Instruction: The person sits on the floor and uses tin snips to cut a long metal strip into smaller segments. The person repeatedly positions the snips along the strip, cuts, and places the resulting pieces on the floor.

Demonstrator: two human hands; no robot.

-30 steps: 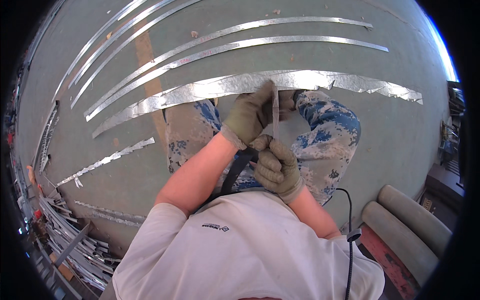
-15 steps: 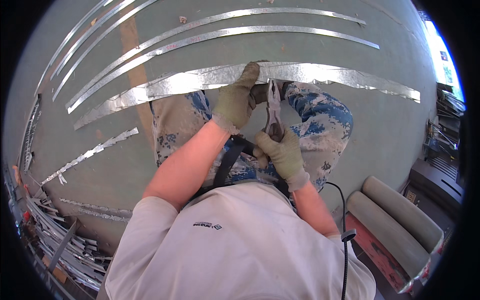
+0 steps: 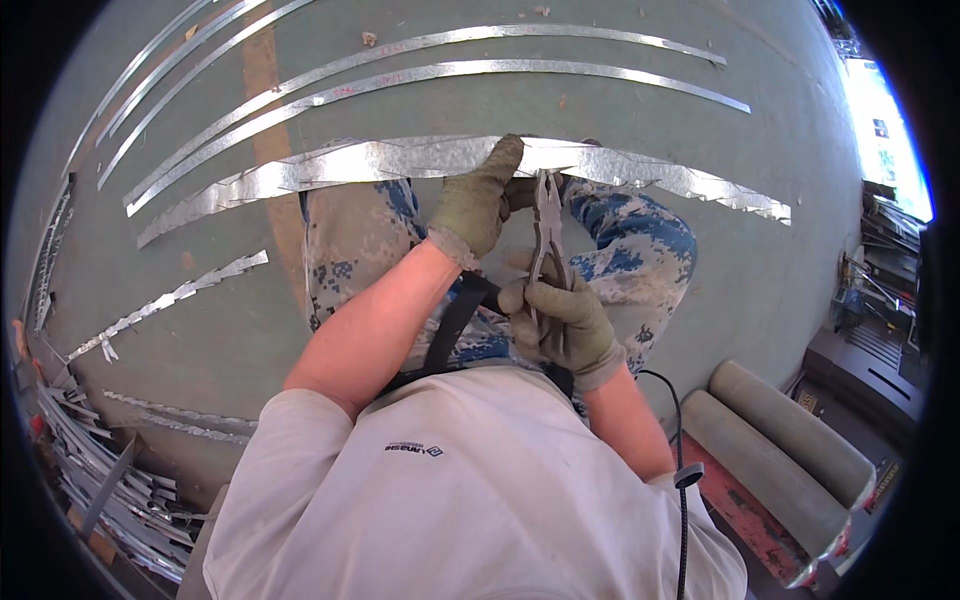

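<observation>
Green workshop floor [image 3: 780, 150] fills the view, and several long narrow strips of bright sheet metal [image 3: 520, 70] lie on it in curved lines beyond the person's knees. A heap of thin metal offcuts [image 3: 90, 470] sits at the lower left, and two grey padded rolls [image 3: 780, 450] lie at the lower right beside a red base. The person crouches or sits low, in camouflage trousers [image 3: 640, 250] and a pale shirt [image 3: 470, 490], with a black strap [image 3: 450, 320] crossing the lap.

A wide, jagged-edged sheet-metal strip [image 3: 300, 170] stretches across the floor just in front of the knees. The left hand [image 3: 475, 205], in an olive work glove, is closed over the near edge of that strip at about its middle, pinning or lifting it. The right hand [image 3: 560, 320], gloved the same way, is wrapped tight around the handles of a pair of metal snips [image 3: 547, 225], whose nose points away from the body and meets the strip's edge just beside the left hand's fingers.

Judging by this, the step in hand is working the strip's edge with the snips, whether cutting or bending I cannot tell, since the blades are too small to read. The next move calls for holding the strip steady with the left hand, keeping its fingers out of the tool's bite, and squeezing squarely so the ragged edge does not twist or snag the glove.
</observation>
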